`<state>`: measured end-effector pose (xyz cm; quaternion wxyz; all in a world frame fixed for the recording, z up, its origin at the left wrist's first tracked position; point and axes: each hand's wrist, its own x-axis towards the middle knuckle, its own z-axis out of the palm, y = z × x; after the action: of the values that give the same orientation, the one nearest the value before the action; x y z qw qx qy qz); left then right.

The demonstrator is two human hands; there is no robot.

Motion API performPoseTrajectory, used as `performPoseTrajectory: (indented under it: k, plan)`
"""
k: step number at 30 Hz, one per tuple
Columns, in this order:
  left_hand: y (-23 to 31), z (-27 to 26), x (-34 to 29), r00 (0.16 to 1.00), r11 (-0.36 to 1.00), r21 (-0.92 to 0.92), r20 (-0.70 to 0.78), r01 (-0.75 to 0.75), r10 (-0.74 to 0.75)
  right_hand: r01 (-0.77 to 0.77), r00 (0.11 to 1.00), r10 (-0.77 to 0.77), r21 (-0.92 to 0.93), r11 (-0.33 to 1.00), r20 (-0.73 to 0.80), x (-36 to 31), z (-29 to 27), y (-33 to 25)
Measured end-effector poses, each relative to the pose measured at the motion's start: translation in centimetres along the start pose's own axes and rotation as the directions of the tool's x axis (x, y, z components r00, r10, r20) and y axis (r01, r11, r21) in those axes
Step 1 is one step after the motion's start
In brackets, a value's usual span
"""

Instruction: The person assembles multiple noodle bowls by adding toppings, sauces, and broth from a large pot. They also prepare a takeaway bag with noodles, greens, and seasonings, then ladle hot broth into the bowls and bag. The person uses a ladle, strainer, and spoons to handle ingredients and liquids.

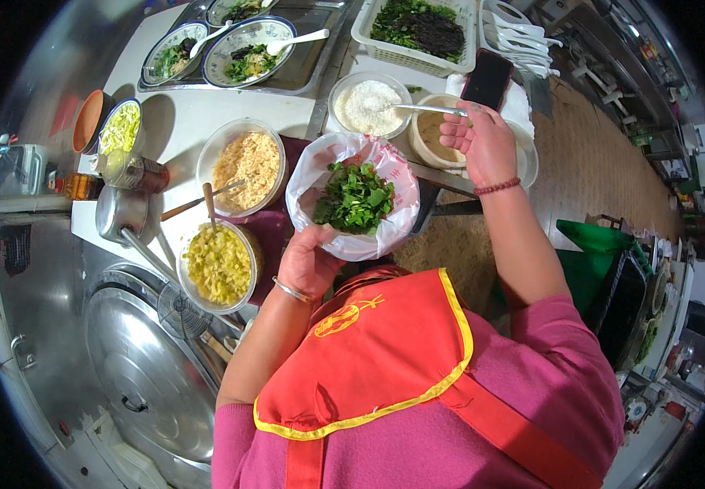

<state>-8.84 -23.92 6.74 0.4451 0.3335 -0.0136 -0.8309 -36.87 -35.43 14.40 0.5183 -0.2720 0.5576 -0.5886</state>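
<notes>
My left hand [310, 262] grips the near rim of a bowl lined with a white plastic bag [401, 213]. Chopped green herbs [354, 197] fill its middle. My right hand [483, 140], fingers curled, pinches the handle end of a metal spoon [430, 108]. The spoon's other end rests in a clear tub of white granules [369, 107], beyond the lined bowl. Close to the right hand stands a cream pot [434, 140] with brownish contents. Left of the lined bowl are a tub of tan crumbly food [246, 171] and a tub of chopped yellow-green pickles [220, 265].
Patterned bowls with white spoons [248, 53] stand on a tray at the back left. A basket of dark greens [417, 28], a phone [488, 80] and stacked white spoons [519, 37] lie at the back right. A large metal lid [150, 367] is at lower left.
</notes>
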Motion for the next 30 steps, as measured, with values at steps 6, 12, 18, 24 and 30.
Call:
performPoseTrajectory:
  k: [6,12,18,24,30]
  plan:
    - [-0.3,0.4,0.2,0.999,1.0,-0.011,-0.046,-0.024,0.024,0.725,0.678,-0.425,-0.452,0.519,0.6,-8.4,-2.6,-1.9]
    - [-0.5,-0.1,0.2,1.0,0.999,0.031,-0.006,-0.025,0.026,0.294,0.927,-0.373,-0.57,0.767,-0.024,-2.7,-5.5,0.2]
    - [-0.9,-1.2,0.4,0.994,0.997,0.078,-0.106,0.025,-0.017,0.112,0.984,-0.158,-0.388,0.915,-0.088,-0.1,-6.9,3.5]
    - [-1.2,-0.9,0.2,0.996,0.994,0.103,-0.08,0.041,-0.033,-0.008,0.965,-0.011,-0.071,0.997,-0.262,-0.7,-8.4,1.7]
    - [-1.8,0.2,0.6,0.997,0.992,0.12,-0.067,0.043,-0.035,0.128,0.986,-0.144,-0.172,0.977,-0.082,-6.4,-8.4,-1.8]
